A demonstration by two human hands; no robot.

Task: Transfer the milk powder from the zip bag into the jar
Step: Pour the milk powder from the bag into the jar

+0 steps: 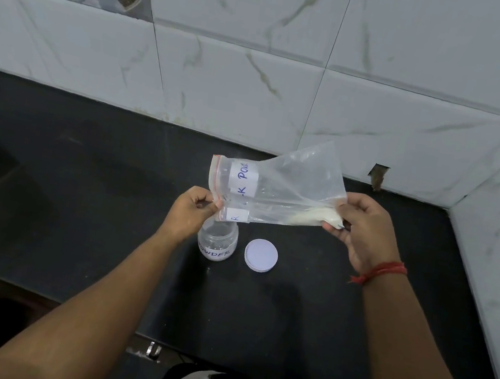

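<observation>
Count: 1 zip bag (278,190) with 2 white labels on it and 1 small heap of white powder (313,218) inside; 1 clear jar (217,243) with 1 label; 1 white lid (261,255). 2 hands: left (193,213), right (364,230), with 1 red thread band (380,272) on the right wrist. 1 black table (78,177), 1 small metal piece (153,349) at its front edge.
</observation>
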